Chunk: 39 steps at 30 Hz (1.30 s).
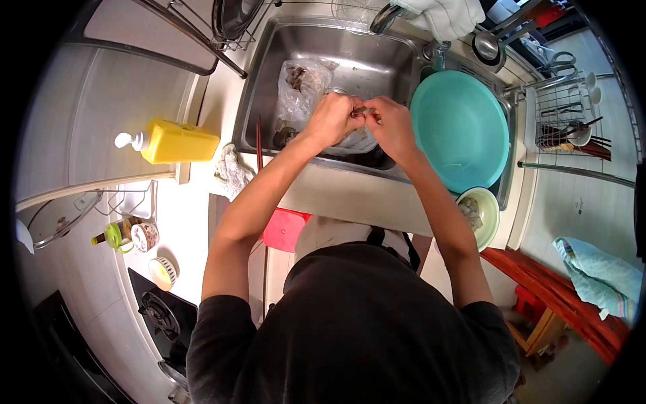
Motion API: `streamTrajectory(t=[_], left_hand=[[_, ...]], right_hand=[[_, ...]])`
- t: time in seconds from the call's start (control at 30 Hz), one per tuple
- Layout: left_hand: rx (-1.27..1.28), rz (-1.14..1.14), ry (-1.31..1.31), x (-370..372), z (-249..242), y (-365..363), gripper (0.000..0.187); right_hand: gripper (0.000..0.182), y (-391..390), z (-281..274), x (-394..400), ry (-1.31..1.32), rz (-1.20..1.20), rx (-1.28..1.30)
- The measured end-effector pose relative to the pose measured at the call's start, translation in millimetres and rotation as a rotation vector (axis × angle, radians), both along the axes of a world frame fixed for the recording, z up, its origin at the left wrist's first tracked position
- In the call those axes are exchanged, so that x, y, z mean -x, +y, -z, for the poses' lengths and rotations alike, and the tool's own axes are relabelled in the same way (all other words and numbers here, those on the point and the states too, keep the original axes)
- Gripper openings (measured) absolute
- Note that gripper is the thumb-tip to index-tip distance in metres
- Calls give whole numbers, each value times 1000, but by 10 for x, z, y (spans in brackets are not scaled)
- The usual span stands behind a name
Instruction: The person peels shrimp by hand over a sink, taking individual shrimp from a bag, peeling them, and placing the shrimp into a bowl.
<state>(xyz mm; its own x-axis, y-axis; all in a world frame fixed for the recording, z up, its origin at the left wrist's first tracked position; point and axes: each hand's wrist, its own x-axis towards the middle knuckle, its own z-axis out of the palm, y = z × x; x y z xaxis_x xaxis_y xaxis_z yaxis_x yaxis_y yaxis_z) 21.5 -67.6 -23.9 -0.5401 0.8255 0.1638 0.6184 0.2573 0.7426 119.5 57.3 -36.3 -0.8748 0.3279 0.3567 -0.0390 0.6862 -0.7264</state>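
Note:
Over the sink [252, 101], my left hand [332, 120] and my right hand [390, 126] meet, fingertips pinched on a small greyish shrimp [364, 111] between them. The fingers cover much of it. Just beyond my left hand lies a clear plastic bag [311, 82] with brownish bits in it. More crumpled plastic [356, 143] and dark pieces are in the sink below my hands. Beside my right forearm, a pale green bowl [491, 214] contains several greyish peeled shrimp [471, 213].
A large turquoise basin [459, 131] fills the right side of the sink. The faucet [385, 19] stands at the back, with a white cloth beside it. At the left are a yellow pump bottle [180, 141], a rag [233, 172] and a gas stove [161, 316]. A cutlery rack [568, 111] hangs right.

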Motion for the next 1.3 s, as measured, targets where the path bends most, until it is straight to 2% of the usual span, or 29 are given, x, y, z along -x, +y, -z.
streamTrajectory(t=[0.3, 0.4, 0.5, 0.6, 0.7, 0.77, 0.8, 0.87, 0.93, 1.0, 1.03, 1.1, 1.17, 1.3], left_hand=[[36, 72, 5, 44, 140, 6, 17], [-15, 62, -142, 76, 184, 21, 14], [47, 105, -92, 102, 129, 5, 13], [92, 165, -22, 141, 95, 31, 12], [49, 167, -110, 170, 189, 51, 9], [18, 165, -552, 207, 326, 80, 7], [17, 164, -554, 211, 338, 83, 7], [-2, 118, -885, 219, 361, 83, 7], [7, 80, -888, 222, 418, 101, 8], [16, 42, -893, 216, 451, 98, 9], [-11, -18, -979, 212, 452, 96, 8], [-37, -77, -1063, 197, 469, 89, 8], [-128, -277, -1260, 169, 503, 97, 7], [-146, -273, -1201, 120, 517, 68, 5]], right_hand=[[14, -28, 75, -49, -56, 27, 197], [15, 7, 133, -57, -52, 29, 227], [15, 52, 123, -53, -90, -36, 82], [15, 38, 93, -56, -61, -82, 92], [13, 29, 106, -65, -72, -57, 150], [12, 27, 117, -86, -93, -36, 197], [11, 24, 126, -98, -118, -15, 246], [12, 21, 146, -102, -140, 6, 206], [13, 7, 137, -88, -159, 26, 165], [11, -29, 133, -92, -166, 76, 263], [11, -9, 227, -77, -166, 75, 262], [10, 6, 398, -20, 55, 117, 542], [8, -8, 412, -15, 86, 142, 616], [7, -39, 472, -24, 175, 255, 718]])
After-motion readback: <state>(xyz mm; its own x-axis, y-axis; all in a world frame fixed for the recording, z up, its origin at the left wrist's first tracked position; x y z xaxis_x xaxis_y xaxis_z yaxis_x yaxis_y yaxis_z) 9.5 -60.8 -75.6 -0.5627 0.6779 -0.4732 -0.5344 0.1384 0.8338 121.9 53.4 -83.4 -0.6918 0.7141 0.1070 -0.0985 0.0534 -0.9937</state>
